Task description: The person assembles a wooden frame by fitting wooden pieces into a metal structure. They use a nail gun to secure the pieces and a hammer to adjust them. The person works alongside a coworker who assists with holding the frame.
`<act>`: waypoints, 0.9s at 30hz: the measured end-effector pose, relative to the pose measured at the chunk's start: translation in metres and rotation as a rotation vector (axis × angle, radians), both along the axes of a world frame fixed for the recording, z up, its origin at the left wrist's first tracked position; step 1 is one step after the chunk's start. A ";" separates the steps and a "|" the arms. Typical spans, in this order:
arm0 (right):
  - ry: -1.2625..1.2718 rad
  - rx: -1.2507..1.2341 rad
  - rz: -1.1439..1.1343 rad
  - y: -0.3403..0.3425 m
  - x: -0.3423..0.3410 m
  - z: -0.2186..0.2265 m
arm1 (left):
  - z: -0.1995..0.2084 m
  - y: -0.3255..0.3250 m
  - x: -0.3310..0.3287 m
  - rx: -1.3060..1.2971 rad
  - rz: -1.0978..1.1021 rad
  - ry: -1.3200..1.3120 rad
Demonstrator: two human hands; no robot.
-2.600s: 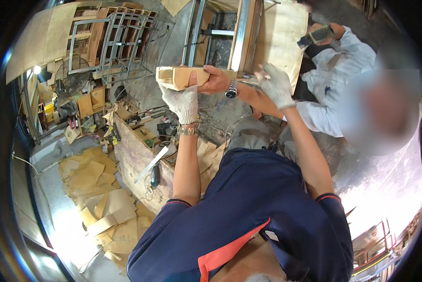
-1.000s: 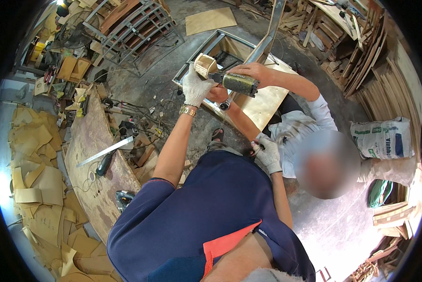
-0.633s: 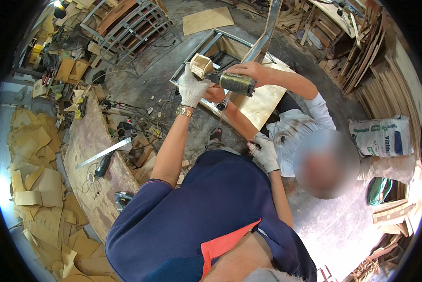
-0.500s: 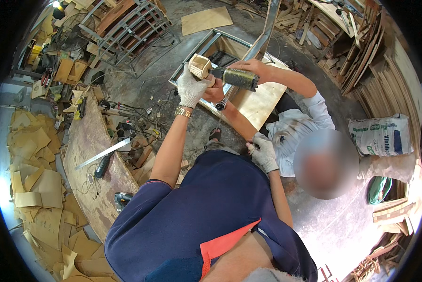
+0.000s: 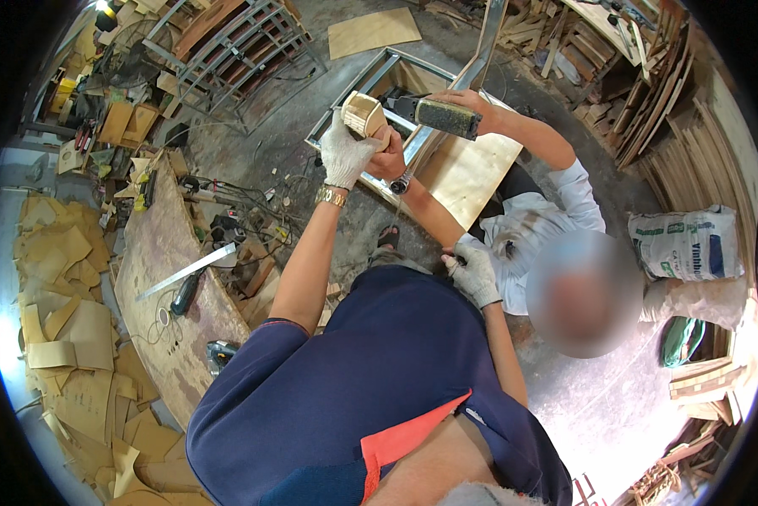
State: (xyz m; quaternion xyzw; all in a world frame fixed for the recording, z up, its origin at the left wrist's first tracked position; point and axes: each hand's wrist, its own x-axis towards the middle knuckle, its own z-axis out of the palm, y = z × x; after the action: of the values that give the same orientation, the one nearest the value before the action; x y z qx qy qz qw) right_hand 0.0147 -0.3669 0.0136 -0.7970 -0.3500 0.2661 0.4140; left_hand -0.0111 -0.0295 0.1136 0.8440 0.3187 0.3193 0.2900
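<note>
My left hand (image 5: 347, 155), in a white knit glove, grips the near side of a small rounded wooden block (image 5: 364, 115) held up in front of me. A co-worker's watch-wearing hand (image 5: 388, 158) supports the same block from the right. In the co-worker's other hand (image 5: 475, 105) is a dark, dusty hand tool (image 5: 447, 119) with a boxy body; its narrower end lies close to the block, and its exact kind is unclear. My right hand (image 5: 474, 277), gloved too, is curled beside my waist near the co-worker's sleeve. Whatever its fingers hold is hidden.
Beyond the block stands a metal frame (image 5: 387, 61) with a plywood panel (image 5: 472, 173). To the left, a worn board (image 5: 155, 244) carries a steel ruler (image 5: 185, 273) and a dark tool (image 5: 186, 293). Brown sheets (image 5: 75, 337) and stacked boards (image 5: 716, 160) line the sides.
The co-worker's tool has shifted right, slightly upward and turned, drawing back from the block. My left hand and the block have barely moved, and my right hand stays at my waist.
</note>
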 end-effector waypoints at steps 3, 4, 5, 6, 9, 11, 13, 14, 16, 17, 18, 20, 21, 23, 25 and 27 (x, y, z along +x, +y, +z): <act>0.009 -0.005 -0.005 0.000 -0.001 0.002 | -0.002 0.000 -0.001 -0.001 -0.004 -0.017; 0.010 -0.011 -0.007 0.000 -0.001 0.002 | -0.002 0.001 -0.001 -0.003 -0.014 -0.028; 0.014 -0.023 -0.005 0.000 -0.001 0.002 | -0.003 0.002 -0.001 0.001 -0.003 -0.003; 0.019 -0.035 -0.004 0.000 -0.001 0.002 | -0.003 0.003 -0.001 0.004 -0.002 0.015; -0.013 -0.042 0.013 0.000 0.000 0.002 | -0.004 0.005 -0.001 -0.001 0.003 0.022; -0.029 -0.036 0.021 0.001 0.000 0.001 | -0.005 0.005 -0.002 0.001 -0.003 -0.005; 0.000 -0.053 0.017 0.002 0.001 0.000 | -0.005 0.005 -0.001 0.001 -0.024 -0.038; -0.021 -0.021 0.018 0.002 0.002 0.000 | -0.005 0.004 -0.001 0.007 -0.009 -0.047; -0.008 -0.012 0.015 0.001 0.001 0.001 | -0.006 0.001 0.000 0.002 0.006 -0.068; 0.006 -0.023 0.009 0.001 0.001 0.001 | -0.004 0.004 0.001 -0.007 -0.021 -0.076; 0.026 -0.006 0.001 0.000 0.000 0.002 | -0.005 0.003 0.001 -0.004 -0.022 -0.089; 0.092 0.023 -0.017 0.000 0.000 0.001 | -0.004 0.003 0.003 0.005 -0.026 -0.119; 0.058 0.016 0.001 -0.001 -0.001 0.001 | -0.004 0.003 0.002 0.012 0.004 -0.083; 0.048 -0.013 0.025 0.000 0.001 -0.001 | -0.003 0.005 0.002 -0.003 0.026 -0.026; 0.107 -0.027 0.014 -0.001 -0.002 -0.002 | -0.004 0.005 0.000 -0.010 0.052 0.033; 0.164 0.013 -0.037 0.002 -0.007 -0.005 | -0.004 0.009 0.001 -0.009 0.030 -0.013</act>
State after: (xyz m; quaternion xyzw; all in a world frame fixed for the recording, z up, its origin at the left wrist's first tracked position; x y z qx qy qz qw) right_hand 0.0077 -0.3648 0.0084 -0.7762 -0.3019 0.3206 0.4512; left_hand -0.0101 -0.0207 0.1099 0.8358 0.3310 0.3274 0.2910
